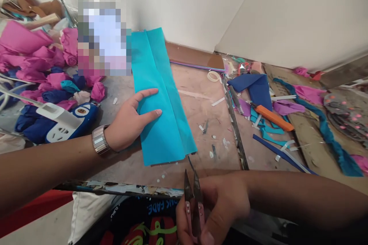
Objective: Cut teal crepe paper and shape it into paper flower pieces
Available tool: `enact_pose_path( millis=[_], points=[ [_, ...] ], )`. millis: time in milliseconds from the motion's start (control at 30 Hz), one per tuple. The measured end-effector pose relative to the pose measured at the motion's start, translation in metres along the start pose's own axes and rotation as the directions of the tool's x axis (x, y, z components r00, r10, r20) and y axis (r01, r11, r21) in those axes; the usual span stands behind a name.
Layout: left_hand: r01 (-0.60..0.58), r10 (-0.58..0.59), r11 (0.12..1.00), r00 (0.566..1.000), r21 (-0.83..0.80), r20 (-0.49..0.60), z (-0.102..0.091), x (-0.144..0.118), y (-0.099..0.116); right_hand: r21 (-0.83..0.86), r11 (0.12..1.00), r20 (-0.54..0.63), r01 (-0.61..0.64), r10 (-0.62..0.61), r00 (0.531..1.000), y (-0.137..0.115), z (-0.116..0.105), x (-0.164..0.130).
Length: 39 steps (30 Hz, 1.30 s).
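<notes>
A long turquoise sheet [159, 130], folded over with a crease along its length, lies on the work board. My left hand [130, 118] rests on its left edge, thumb and forefinger spread apart over the surface; the other fingers are bent or hidden. A metal watch band circles that wrist. In my right hand [221, 203] is a pair of thread snips [194, 203] with pink handles, gripped between thumb and fingers. Their blades point up toward the sheet's lower edge and stand slightly apart, below the sheet without visibly touching it.
Pink and dark blue bundles [37, 49] pile up at the left, beside a power strip [69, 126] with a white charger. A blurred bright patch hides the area behind the sheet. At right lie an orange cutter [274, 118], a tape roll [213, 76] and scraps [258, 88].
</notes>
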State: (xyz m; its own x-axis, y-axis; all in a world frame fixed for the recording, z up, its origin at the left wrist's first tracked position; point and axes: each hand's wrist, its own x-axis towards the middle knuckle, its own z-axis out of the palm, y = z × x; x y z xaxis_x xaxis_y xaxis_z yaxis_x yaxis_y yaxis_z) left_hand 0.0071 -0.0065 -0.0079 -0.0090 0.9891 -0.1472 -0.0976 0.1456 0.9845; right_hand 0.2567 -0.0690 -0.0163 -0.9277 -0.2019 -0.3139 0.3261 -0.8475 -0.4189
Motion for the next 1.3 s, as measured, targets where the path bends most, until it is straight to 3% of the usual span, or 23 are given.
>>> enact_pose_path(
  millis=[333,600,933,1100,1300],
  points=[
    [0.031,-0.031,0.998,1.000,-0.054,0.000,0.003,-0.001,0.002,-0.006,0.997,-0.028,0.077,-0.077,0.997,-0.003,0.002,0.002],
    [0.012,-0.012,1.000,1.000,-0.005,0.016,0.003,-0.002,0.001,-0.052,0.991,0.045,0.126,-0.124,0.991,-0.010,-0.002,0.002],
    [-0.009,0.009,0.999,1.000,0.047,-0.001,0.002,-0.002,0.000,-0.085,0.965,-0.078,0.250,-0.257,0.963,-0.020,0.005,0.000],
    [-0.005,0.005,0.999,1.000,0.032,0.007,0.001,-0.003,0.002,-0.163,0.965,-0.088,0.204,-0.220,0.972,-0.019,0.002,-0.005],
    [-0.022,0.026,0.994,0.999,-0.107,0.037,0.004,-0.004,0.005,-0.107,0.994,0.039,0.006,-0.002,0.999,-0.017,0.003,-0.010]
  ],
)
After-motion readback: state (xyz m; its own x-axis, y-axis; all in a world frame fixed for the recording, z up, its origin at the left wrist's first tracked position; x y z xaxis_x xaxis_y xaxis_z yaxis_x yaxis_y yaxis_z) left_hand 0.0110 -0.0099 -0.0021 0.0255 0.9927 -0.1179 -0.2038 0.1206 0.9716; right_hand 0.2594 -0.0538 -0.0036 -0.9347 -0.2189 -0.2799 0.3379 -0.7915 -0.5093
